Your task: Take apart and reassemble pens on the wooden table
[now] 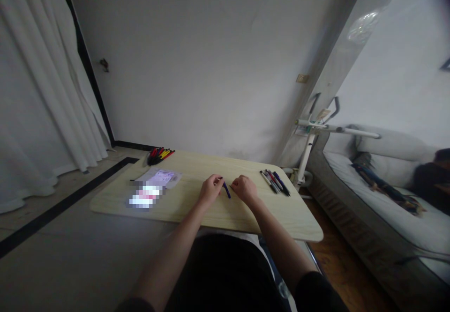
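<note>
Over the middle of the table, my left hand is closed, its thumb and fingertips pinching the upper end of a short dark blue pen or pen part. The lower end of that piece slants down toward me. Just to its right, my right hand is closed with the fingers curled in, apart from the left hand. A tiny dark spot shows at its fingertips; what it holds, if anything, is too small to name. Several pens lie side by side right of my right hand.
At the table's far left corner lies a bunch of black, red and yellow pens or pen parts. A clear plastic packet and a lit, blurred-out screen lie nearer. Right stand exercise equipment and a sofa with a person.
</note>
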A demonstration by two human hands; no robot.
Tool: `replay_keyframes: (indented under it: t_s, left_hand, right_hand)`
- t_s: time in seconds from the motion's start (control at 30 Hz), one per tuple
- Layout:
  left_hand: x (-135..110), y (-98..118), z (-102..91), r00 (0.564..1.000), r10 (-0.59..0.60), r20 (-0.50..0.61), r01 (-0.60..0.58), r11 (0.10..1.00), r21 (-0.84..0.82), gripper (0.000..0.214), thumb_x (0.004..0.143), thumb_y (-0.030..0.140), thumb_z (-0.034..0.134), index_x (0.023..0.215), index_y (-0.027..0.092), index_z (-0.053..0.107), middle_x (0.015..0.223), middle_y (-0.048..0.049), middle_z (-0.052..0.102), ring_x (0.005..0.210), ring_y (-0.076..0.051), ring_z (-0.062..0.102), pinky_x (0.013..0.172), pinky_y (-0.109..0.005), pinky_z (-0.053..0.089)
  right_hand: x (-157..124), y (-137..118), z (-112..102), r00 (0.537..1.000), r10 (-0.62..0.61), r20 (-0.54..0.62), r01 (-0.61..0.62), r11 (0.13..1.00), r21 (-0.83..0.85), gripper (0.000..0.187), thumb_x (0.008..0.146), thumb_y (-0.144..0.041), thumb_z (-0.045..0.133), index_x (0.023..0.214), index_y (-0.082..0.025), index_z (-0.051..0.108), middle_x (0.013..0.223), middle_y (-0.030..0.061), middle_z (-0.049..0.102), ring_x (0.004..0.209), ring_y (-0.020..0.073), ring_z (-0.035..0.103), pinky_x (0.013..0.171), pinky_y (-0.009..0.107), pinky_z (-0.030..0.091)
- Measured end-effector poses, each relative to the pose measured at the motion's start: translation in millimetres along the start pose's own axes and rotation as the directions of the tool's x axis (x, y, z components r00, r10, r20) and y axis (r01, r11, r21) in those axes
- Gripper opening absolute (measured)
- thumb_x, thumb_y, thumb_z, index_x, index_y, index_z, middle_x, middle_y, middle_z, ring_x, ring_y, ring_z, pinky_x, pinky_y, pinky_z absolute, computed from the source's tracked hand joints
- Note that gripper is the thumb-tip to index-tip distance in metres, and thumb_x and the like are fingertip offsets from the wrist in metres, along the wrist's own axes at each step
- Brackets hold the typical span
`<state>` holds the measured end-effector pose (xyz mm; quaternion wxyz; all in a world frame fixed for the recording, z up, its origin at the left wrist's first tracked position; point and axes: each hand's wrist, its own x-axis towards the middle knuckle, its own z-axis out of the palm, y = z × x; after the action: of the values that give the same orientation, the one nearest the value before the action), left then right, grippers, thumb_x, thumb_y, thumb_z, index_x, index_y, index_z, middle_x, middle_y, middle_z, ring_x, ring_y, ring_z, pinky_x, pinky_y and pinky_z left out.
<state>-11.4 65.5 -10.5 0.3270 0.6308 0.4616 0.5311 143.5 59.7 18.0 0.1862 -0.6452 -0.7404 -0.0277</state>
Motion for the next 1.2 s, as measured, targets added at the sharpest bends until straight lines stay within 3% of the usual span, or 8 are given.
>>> replay_keyframes:
  t_s: [0.43,0.63,0.97,1.2]
  left_hand:
    - [-0.1,-1.8,0.3,1.0,-0.001,0.014,0.0,0.999,0.041,0.026,0.075,0.037,0.051,0.088,0.015,0.058,0.075,-0.0033,0.061,0.047,-0.008,0.052,0.042,-0.017,0.039]
    - [-0.1,-2.7,1.0,1.0,-0.018,0.008,0.017,0.999,0.03,0.028,0.075,0.038,0.051,0.09,0.015,0.058,0.075,-0.0044,0.063,0.051,-0.009,0.053,0.041,-0.017,0.039]
    - [-0.9,-3.1,0.0,1.0,0.011,0.005,-0.011,0.999,0.04,0.028,0.075,0.037,0.05,0.09,0.015,0.058,0.077,-0.0044,0.062,0.049,-0.009,0.053,0.043,-0.018,0.04]
    - [-1.3,-1.9,0.4,1.0,-0.009,0.01,0.009,0.999,0.041,0.028,0.076,0.039,0.05,0.089,0.015,0.058,0.077,-0.0047,0.063,0.049,-0.009,0.053,0.043,-0.018,0.041]
  right_hand:
    - [-1.5,-1.7,-4.9,0.997,0.044,0.064,-0.043,0.999,-0.019,0.024,0.077,-0.033,0.049,0.078,-0.021,0.069,0.084,0.0061,0.062,0.078,0.0154,0.055,0.062,0.022,0.035]
    - [-9.4,0.8,-12.7,0.997,0.073,0.021,-0.073,0.997,0.025,0.023,0.079,-0.031,0.048,0.078,-0.02,0.068,0.084,0.0058,0.062,0.078,0.0148,0.055,0.063,0.021,0.035]
    - [-48.7,-10.7,-7.4,0.991,-0.04,-0.128,0.07,0.968,0.241,0.014,0.073,-0.026,0.056,0.085,-0.02,0.06,0.078,0.002,0.061,0.076,0.0142,0.055,0.068,0.021,0.037]
    - [-52.9,-24.8,-4.6,0.993,-0.048,-0.107,0.072,0.971,0.226,0.012,0.07,-0.018,0.056,0.082,-0.02,0.057,0.081,0.0027,0.061,0.078,0.015,0.054,0.068,0.022,0.037]
